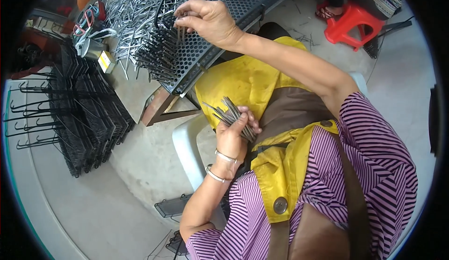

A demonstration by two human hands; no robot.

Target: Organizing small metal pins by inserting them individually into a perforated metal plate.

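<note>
My left hand (233, 133) is closed round a bundle of thin grey metal rods (229, 112), held in front of the yellow apron (236, 80). My right hand (210, 23) reaches over a black perforated metal rack (189, 65), its fingers pinched on a few short metal rods (181, 34) that point down at the holes. Beside those fingers, many dark rods (159, 56) stand upright in close rows at the rack's near left corner. Loose silvery rods (133, 19) lie in a large heap just left of and beyond them.
Stacked black racks with hooked handles (77, 115) stand on the floor at left. Red-handled scissors (84, 22), a metal cup (92, 48) and a small yellow-and-white box (106, 62) are by the heap. Another person sits near a red stool (351, 26) at far right.
</note>
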